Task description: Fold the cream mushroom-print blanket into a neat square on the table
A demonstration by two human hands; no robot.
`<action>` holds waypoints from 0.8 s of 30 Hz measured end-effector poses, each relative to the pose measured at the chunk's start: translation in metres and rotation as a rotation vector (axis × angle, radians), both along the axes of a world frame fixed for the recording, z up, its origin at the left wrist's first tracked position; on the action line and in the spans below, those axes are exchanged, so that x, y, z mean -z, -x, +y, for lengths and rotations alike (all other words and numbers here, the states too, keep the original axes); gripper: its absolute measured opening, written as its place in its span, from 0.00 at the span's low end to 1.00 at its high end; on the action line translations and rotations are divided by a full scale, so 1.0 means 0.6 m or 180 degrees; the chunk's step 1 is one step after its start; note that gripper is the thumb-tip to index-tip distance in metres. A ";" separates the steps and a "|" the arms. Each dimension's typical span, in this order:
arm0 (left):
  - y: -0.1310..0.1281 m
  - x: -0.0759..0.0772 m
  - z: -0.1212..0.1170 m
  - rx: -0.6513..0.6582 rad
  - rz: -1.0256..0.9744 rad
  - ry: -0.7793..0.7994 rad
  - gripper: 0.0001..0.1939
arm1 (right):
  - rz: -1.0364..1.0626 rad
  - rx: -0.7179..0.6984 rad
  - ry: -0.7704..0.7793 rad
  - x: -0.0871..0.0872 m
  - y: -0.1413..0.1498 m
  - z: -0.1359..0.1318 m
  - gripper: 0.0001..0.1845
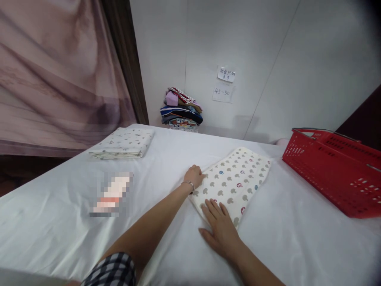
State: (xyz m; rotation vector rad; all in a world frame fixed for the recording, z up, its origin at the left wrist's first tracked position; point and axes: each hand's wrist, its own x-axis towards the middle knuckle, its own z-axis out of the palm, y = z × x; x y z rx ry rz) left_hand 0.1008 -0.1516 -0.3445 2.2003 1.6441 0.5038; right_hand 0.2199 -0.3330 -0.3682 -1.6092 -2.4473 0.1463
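White cloth (231,179) (printed), long axis slanting far-right

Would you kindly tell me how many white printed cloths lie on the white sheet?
2: the cloth with mushroom-like prints, touched by the left hand and right hand, and a folded cloth farther left. Their folds could hide more.

The single camera, worn on the person's head, looks forward and down across the white table (166,163) to the wall (208,39) behind it. The left hand (194,177) and right hand (222,232) lie fairly near, below mid-view (seen from above and behind), while the side edges cut off the curtain (59,79) and red basket (333,171).
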 end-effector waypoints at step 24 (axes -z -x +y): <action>0.011 0.017 -0.008 -0.0268 0.0098 0.0026 0.09 | 0.0650 0.0203 -0.0230 -0.012 -0.018 -0.002 0.24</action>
